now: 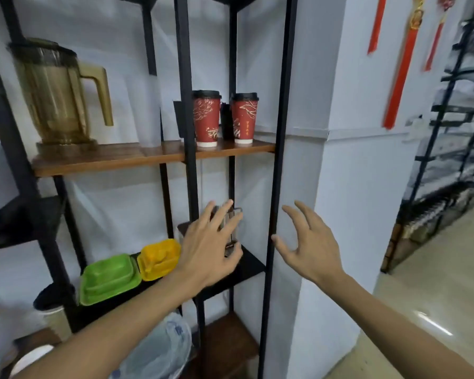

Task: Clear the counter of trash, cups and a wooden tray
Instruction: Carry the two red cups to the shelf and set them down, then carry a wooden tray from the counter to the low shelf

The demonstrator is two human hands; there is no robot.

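Note:
Two red paper cups with black lids, the left cup point(206, 119) and the right cup point(243, 119), stand side by side on the wooden shelf point(107, 160) of a black metal rack. On the black shelf point(249, 265) below stands a clear glass cup point(237, 220). My left hand point(208, 247) is spread over the front of that glass, fingers apart and thumb low beside its base; I cannot tell whether it grips. My right hand point(304, 242) hovers open to the right of the rack's front post, holding nothing. A brownish edge point(183, 228) shows behind my left hand.
A smoky blender jug point(58, 91) stands at the left of the wooden shelf. A green dish point(110, 277) and a yellow dish point(159, 258) sit left of my hand. A plastic bag point(162, 348) lies below. A white wall corner point(326, 187) and a wire rack point(449, 160) are to the right.

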